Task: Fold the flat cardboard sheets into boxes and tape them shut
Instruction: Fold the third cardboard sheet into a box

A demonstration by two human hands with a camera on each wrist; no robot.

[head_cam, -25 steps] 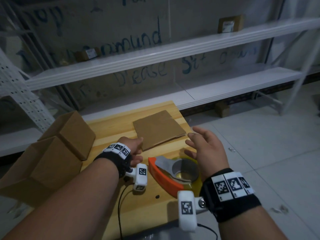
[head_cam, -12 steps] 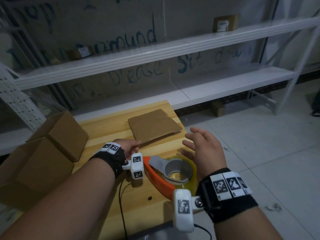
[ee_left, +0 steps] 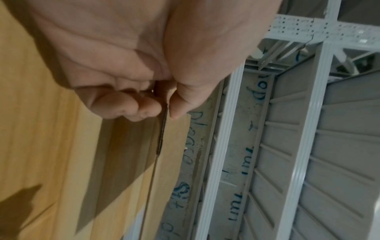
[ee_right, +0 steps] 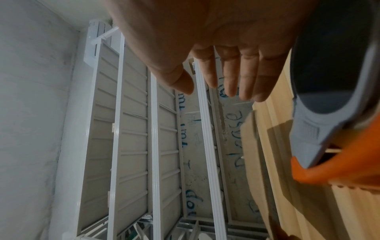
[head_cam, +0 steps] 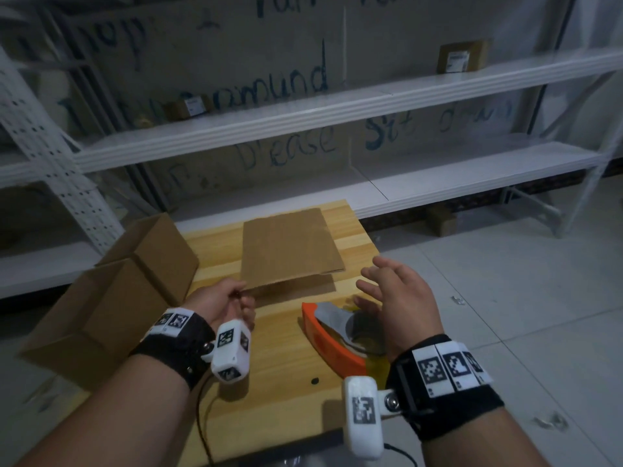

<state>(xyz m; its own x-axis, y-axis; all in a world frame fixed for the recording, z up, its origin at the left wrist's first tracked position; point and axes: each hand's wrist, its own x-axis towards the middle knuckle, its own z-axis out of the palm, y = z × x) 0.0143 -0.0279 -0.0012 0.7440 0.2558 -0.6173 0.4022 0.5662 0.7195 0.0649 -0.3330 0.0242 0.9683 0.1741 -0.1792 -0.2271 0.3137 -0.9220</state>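
Standing left on bench (head_cam: 269,382): two folded boxes (head_cam: 111,294), sealing not visible. Left hand (head_cam: 215,299) grip pinches near corner of flat cardboard sheet (head_cam: 290,247), lifted off bench centre, unfolded yet. Right hand (head_cam: 401,298) grip open, empty, over tape dispenser (head_cam: 332,335). Folding, taping remain.

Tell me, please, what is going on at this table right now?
A person is making cardboard boxes. The left hand pinches a corner of a flat cardboard sheet, lifting its near edge off the wooden table. The right hand hovers open above the orange tape dispenser. Two folded boxes stand at the left.
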